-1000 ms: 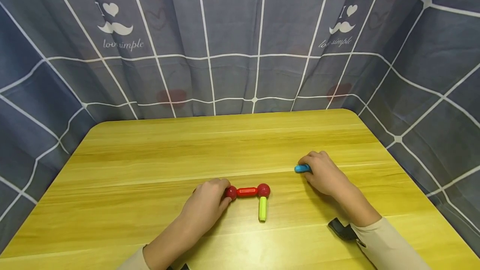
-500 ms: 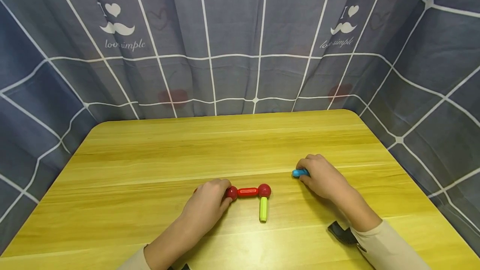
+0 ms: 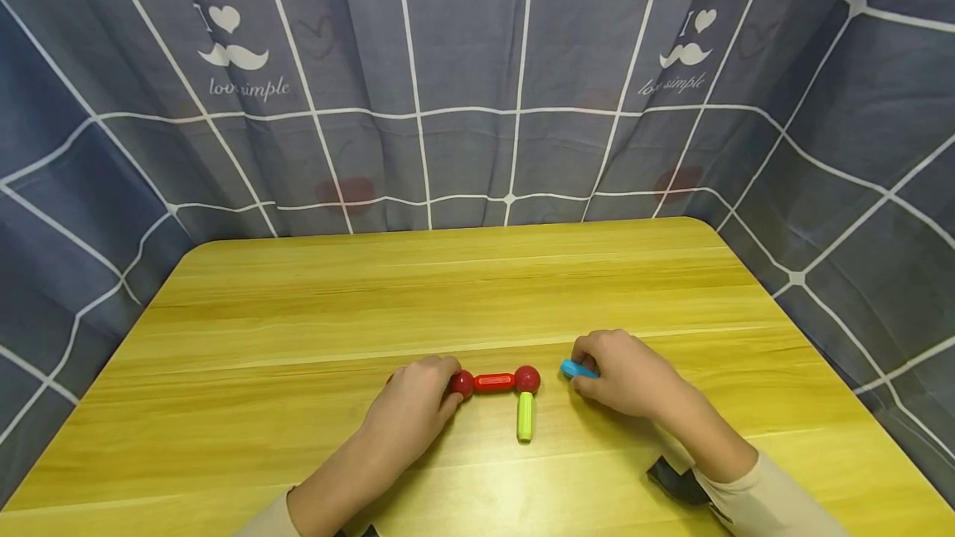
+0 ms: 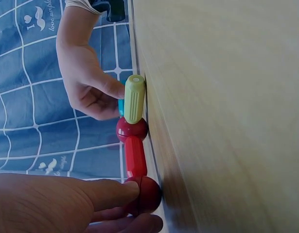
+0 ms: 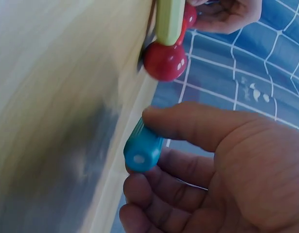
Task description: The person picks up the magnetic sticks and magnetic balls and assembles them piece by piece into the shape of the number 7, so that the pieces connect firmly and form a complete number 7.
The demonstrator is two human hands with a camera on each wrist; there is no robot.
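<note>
My left hand [image 3: 410, 400] grips a dark red ball [image 4: 148, 194] between thumb and fingers. From that ball a red rod [image 3: 494, 382] runs right to a second dark red ball [image 3: 527, 379]. A yellow-green rod [image 3: 525, 417] joins the second ball and points toward me. My right hand [image 3: 622, 373] pinches a blue rod [image 5: 143, 148] between thumb and fingers, just right of the second ball and apart from it. A white spot shows on the blue rod's end in the right wrist view. Left of my left hand, a bit of red peeks out, mostly hidden.
The wooden table [image 3: 336, 297] spreads under both hands. Behind it and along its sides hangs a grey-blue curtain [image 3: 462, 65] with white grid lines. A black strap [image 3: 677, 481] sits at the right sleeve's cuff.
My right hand has come left and nearer to me with the blue rod, closing on the second ball. The rod has turned slightly. My left hand keeps its place.
</note>
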